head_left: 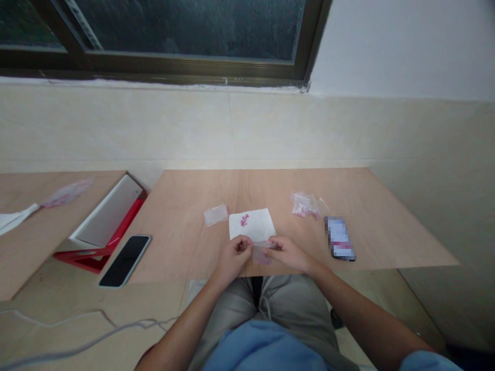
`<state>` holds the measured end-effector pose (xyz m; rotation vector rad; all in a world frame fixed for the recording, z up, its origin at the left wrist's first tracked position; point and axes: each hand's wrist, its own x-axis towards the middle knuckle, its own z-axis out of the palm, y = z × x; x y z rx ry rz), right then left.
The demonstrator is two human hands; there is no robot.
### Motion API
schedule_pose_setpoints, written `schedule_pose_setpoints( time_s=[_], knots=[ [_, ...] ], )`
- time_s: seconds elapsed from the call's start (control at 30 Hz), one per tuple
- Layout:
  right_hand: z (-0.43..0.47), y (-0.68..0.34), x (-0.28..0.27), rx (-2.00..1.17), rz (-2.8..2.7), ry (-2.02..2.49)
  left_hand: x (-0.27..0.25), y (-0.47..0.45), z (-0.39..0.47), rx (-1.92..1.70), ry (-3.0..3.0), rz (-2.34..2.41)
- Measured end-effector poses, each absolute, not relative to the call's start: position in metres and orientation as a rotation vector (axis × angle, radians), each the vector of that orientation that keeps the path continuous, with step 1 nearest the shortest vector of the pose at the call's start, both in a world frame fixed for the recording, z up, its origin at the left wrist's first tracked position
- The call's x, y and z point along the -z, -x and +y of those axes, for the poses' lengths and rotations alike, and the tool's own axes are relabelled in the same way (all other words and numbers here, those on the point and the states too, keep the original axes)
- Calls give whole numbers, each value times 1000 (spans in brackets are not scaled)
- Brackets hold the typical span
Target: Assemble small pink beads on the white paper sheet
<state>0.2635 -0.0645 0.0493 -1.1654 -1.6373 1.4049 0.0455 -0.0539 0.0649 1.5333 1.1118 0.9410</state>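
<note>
Between my two hands hangs a small clear plastic bag [263, 254] with pinkish contents at its bottom. My left hand [238, 252] pinches the bag's upper left edge, and my right hand [286, 251] pinches the upper right edge. Just beyond my hands lies a sheet of white paper [257, 224] with several small pink pieces [244, 220] on it. To the paper's left is a stack of flat clear bags [216, 215]. A pile of clear bags with pink bits inside [305, 204] sits farther right.
A dark-screened phone [126, 261] lies at the left edge of the wooden table [185, 247]. Another phone [340, 238], its screen lit, rests at the right. A red and white box [104, 221] stands between this table and a second one [23, 257]. Cables [100, 335] run along the floor.
</note>
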Motion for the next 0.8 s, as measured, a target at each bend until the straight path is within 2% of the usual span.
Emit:
schedule_pose_setpoints(
  time_s=[0.8],
  knots=[
    [-78, -244, -66, -1282, -1558, 1067, -70, -59, -73, -869, -1700, 1076]
  ],
)
